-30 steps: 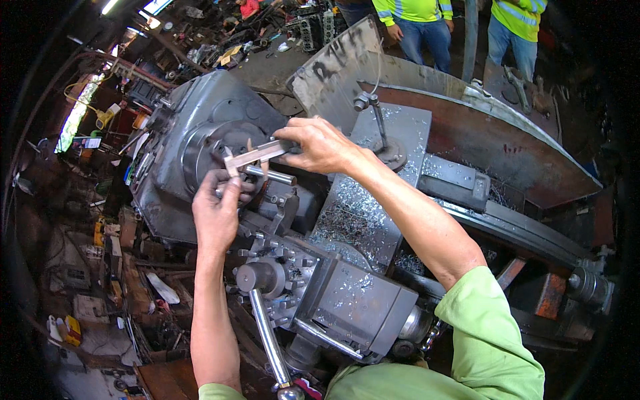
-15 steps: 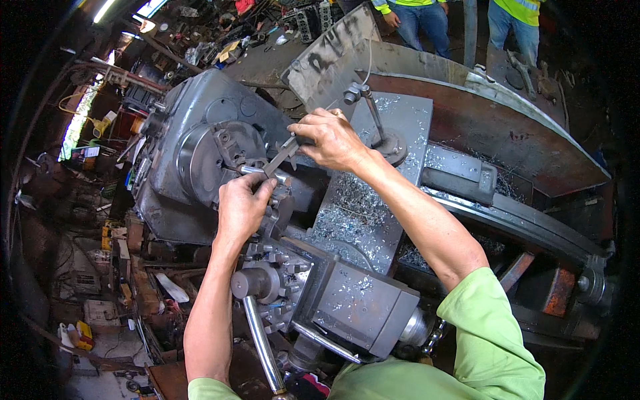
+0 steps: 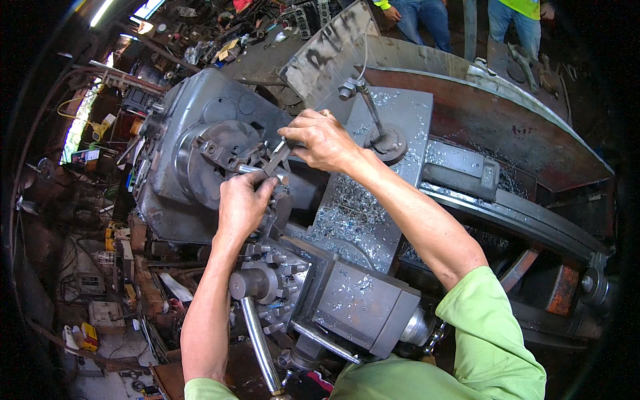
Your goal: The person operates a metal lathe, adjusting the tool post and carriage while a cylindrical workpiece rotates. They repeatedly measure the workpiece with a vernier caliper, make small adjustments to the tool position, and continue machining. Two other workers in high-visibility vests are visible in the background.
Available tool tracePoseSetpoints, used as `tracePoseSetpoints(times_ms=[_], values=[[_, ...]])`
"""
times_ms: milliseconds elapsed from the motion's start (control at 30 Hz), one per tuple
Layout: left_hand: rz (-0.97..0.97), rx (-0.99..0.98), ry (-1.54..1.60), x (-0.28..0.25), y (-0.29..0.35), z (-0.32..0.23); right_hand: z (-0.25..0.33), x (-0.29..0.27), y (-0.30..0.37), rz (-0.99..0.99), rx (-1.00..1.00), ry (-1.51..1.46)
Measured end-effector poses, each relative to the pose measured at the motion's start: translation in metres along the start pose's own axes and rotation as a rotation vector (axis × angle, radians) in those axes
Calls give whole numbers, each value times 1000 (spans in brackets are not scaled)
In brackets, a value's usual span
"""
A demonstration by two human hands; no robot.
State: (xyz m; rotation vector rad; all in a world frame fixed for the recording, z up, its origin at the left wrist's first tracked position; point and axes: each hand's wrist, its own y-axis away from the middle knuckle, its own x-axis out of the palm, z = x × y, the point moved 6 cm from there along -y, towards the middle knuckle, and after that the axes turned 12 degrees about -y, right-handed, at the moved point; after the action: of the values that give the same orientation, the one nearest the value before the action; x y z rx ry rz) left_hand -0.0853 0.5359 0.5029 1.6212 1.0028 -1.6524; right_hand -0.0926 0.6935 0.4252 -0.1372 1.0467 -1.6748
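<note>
Both my hands hold a metal caliper (image 3: 275, 159) against a shiny round workpiece (image 3: 251, 169) in a lathe. My right hand (image 3: 323, 141) grips the caliper's upper end, its fingers curled round it. At the lower end, the thumb and fingers of my left hand (image 3: 243, 200) pinch the tool beside the workpiece. The workpiece sticks out from the jaws of the lathe chuck (image 3: 190, 160), just left of my hands. My fingers partly hide where the caliper meets the workpiece.
A tool post (image 3: 360, 300) and a long steel lever (image 3: 261, 343) stand close below my hands. Metal shavings cover the carriage plate (image 3: 353, 207), where an upright rod on a round base (image 3: 387, 145) stands. Two people (image 3: 423, 20) stand beyond the curved guard (image 3: 493, 120).
The chuck has turned, so its jaws sit at a different angle. My right hand and the caliper have shifted slightly left; my left hand stays nearly in place.
</note>
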Motion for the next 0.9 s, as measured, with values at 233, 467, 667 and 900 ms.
tracePoseSetpoints(times_ms=[233,467,667,900], values=[[-15,9,-12,3,-2,1,-2,4,1,-26,-5,1],[-10,7,-52,2,-2,0,0,3,3,-2,0,-24],[-19,9,-30,1,-1,-3,1,2,4,-19,-9,-33],[-15,18,-3,5,-3,1,-4,5,5,-9,19,-71]])
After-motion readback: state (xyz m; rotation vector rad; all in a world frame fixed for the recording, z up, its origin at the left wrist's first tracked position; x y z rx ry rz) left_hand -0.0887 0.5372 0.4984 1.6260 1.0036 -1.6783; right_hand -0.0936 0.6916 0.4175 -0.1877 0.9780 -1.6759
